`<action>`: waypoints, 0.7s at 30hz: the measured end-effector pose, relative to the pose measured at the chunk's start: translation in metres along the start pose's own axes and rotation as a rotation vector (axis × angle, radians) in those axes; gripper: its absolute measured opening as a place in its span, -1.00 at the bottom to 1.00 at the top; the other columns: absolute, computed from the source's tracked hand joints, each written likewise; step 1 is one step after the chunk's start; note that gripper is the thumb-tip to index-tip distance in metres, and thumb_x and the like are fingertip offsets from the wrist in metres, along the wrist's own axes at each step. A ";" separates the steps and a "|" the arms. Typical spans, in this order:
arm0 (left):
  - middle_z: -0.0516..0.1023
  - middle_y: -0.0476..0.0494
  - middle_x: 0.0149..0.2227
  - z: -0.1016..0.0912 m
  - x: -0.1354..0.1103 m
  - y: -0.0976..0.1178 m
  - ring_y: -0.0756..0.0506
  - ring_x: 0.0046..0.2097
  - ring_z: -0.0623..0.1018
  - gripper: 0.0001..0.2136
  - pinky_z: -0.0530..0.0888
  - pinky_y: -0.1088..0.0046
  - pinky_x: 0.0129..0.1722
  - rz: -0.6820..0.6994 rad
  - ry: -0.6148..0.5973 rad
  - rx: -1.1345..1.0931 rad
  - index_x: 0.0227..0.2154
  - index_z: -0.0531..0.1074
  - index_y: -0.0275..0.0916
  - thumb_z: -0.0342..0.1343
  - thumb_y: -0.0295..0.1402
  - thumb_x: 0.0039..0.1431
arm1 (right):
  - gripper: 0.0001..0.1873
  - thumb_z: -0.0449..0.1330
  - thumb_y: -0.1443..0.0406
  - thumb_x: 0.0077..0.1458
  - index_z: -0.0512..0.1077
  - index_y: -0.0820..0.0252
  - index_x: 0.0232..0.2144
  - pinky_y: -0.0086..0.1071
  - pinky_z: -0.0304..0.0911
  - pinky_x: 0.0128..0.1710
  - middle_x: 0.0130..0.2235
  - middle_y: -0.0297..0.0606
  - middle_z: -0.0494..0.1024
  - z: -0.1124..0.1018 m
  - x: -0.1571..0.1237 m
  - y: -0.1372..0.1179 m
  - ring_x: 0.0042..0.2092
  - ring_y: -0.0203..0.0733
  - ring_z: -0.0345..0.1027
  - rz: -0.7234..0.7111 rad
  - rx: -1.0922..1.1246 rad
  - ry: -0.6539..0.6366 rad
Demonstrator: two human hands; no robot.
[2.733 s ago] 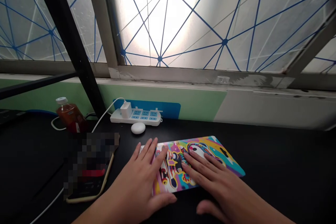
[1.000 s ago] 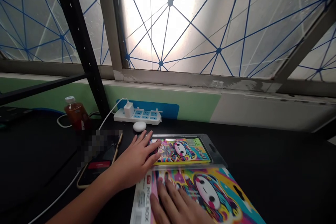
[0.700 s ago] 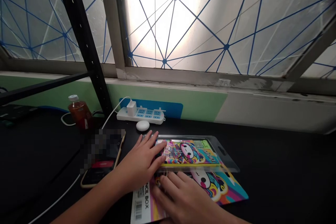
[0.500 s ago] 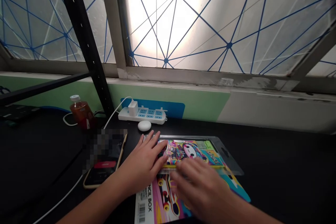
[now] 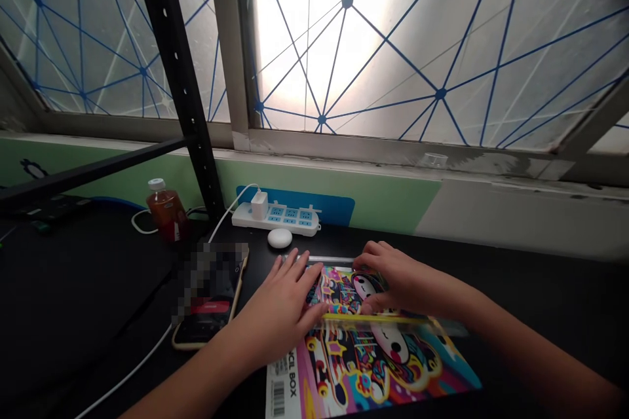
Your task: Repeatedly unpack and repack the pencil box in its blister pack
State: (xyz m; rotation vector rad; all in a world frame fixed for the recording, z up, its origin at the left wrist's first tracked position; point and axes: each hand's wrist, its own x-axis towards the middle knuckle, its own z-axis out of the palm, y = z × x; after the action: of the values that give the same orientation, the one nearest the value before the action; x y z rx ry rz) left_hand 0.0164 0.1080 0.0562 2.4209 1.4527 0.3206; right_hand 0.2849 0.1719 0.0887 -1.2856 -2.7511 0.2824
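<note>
Two hands at work, bottom centre! The left hand (image 5: 280, 314) lies flat, grip open, on a clear plastic pack (image 5: 339, 294) of colourful cartoon stationery. The right hand (image 5: 403, 281) curls its grip around that pack, which sits atop a printed pencil box (image 5: 378, 366) on the black desk (image 5: 540, 294).

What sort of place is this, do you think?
Probably a study or office desk: a long black desktop, a white power strip with a plugged-in charger, and a colourful cartoon-printed pencil box.
</note>
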 end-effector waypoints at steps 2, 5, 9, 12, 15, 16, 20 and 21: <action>0.06 -0.26 0.50 -0.001 0.000 0.001 -0.37 0.50 -0.01 -0.39 0.05 -0.19 0.41 0.003 0.017 0.014 0.42 0.17 -0.16 -0.04 0.01 0.44 | -0.41 0.57 -0.05 -0.24 0.53 0.09 -0.22 -0.17 0.45 -0.21 -0.15 -0.21 0.53 -0.002 0.004 -0.003 -0.13 0.02 0.45 0.018 -0.023 0.022; 0.13 -0.26 0.48 -0.005 0.000 -0.001 -0.41 0.49 0.03 -0.37 0.00 -0.34 0.38 -0.005 0.076 0.041 0.42 0.14 -0.13 0.01 0.02 0.41 | -0.39 0.60 -0.01 -0.32 0.46 0.09 -0.29 -0.01 0.45 -0.08 -0.15 -0.22 0.56 0.001 0.000 -0.009 -0.12 0.06 0.49 0.050 -0.067 0.108; 0.38 -0.35 0.35 -0.016 0.002 -0.007 -0.40 0.36 0.35 -0.34 0.08 -0.39 0.33 -0.043 0.205 0.077 0.43 0.06 -0.09 0.13 -0.12 0.38 | -0.48 0.55 0.15 -0.15 0.38 0.09 -0.23 0.45 -0.03 0.28 -0.29 -0.35 0.58 0.014 -0.015 -0.023 -0.21 0.00 0.55 0.061 -0.142 0.272; 0.57 -0.23 0.12 -0.029 -0.003 0.000 -0.29 0.11 0.58 -0.54 0.21 -0.28 0.31 0.015 0.268 0.114 0.26 0.33 -0.07 0.20 -0.28 0.34 | -0.60 0.43 0.31 0.04 0.32 0.08 -0.15 0.48 -0.20 0.33 -0.17 -0.27 0.59 0.023 -0.031 -0.034 -0.10 0.03 0.53 0.042 -0.210 0.414; 0.54 -0.20 0.07 -0.036 -0.024 0.021 -0.26 0.12 0.53 -0.63 0.18 -0.17 0.34 0.117 0.360 0.165 0.17 0.42 -0.08 0.17 -0.44 0.33 | -0.71 0.27 0.36 0.20 0.29 0.10 -0.08 0.35 0.02 0.29 -0.06 -0.12 0.55 0.028 -0.056 -0.045 0.02 0.08 0.46 -0.027 -0.289 0.631; 0.53 -0.21 0.08 -0.036 -0.035 0.029 -0.26 0.14 0.51 -0.62 0.18 -0.13 0.35 0.153 0.406 0.179 0.19 0.40 -0.09 0.12 -0.48 0.35 | -0.74 0.22 0.34 0.24 0.29 0.12 -0.04 0.24 0.18 0.23 -0.07 -0.09 0.54 0.029 -0.067 -0.049 0.01 0.07 0.45 -0.059 -0.326 0.720; 0.56 -0.18 0.01 -0.005 -0.077 0.051 -0.20 0.08 0.53 -0.61 0.31 0.05 0.30 0.338 0.682 0.202 0.16 0.36 -0.09 0.00 -0.57 0.35 | -0.65 0.10 0.33 0.32 0.38 0.16 0.13 -0.13 0.38 -0.04 -0.13 -0.09 0.58 0.041 -0.122 -0.066 -0.08 0.04 0.45 -0.133 -0.540 0.834; 0.58 -0.15 0.00 0.009 -0.086 0.053 -0.19 0.06 0.54 -0.64 0.35 0.10 0.28 0.305 0.720 0.168 0.10 0.38 -0.06 0.02 -0.57 0.34 | -0.63 0.09 0.34 0.32 0.41 0.14 0.14 -0.15 0.36 -0.01 -0.14 -0.12 0.60 0.046 -0.134 -0.069 -0.09 0.03 0.46 -0.148 -0.584 0.801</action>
State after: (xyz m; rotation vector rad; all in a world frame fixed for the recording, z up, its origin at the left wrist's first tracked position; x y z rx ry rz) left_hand 0.0232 0.0074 0.0635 2.8177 1.3750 1.2949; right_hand 0.3112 0.0197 0.0568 -0.9512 -2.2273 -0.9029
